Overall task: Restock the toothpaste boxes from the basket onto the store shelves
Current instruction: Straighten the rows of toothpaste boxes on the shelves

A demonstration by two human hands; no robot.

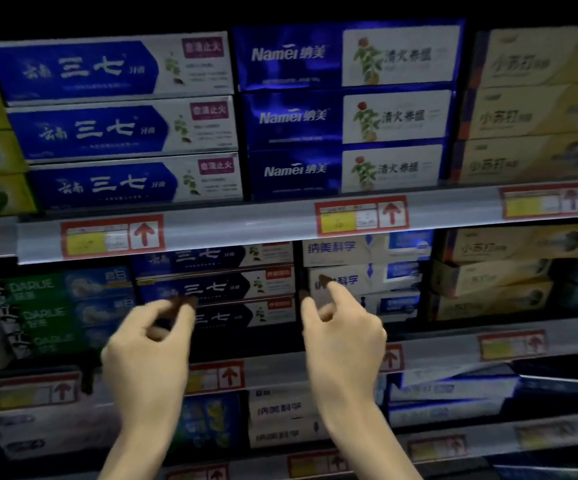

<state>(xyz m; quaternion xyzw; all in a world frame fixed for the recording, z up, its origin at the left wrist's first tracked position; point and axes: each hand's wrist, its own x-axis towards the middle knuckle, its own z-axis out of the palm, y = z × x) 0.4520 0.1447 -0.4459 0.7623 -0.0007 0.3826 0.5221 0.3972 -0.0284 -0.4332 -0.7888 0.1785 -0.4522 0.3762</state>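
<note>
Store shelves [246, 223] hold neat stacks of toothpaste boxes, green boxes [48, 313] at the far left of the middle row. In front of them the left hand [149, 341] is raised, its fingers curled toward the thumb as if pinching, though blur hides whether it holds anything. Next come dark blue boxes [232, 289], then the right hand [343, 327], forefinger stretched toward the white boxes [377, 271], thumb spread apart and holding nothing, with tan boxes [488, 278] beyond. The rows look mostly filled, so restocking seems well along, but the basket is out of view and what remains cannot be told.
</note>
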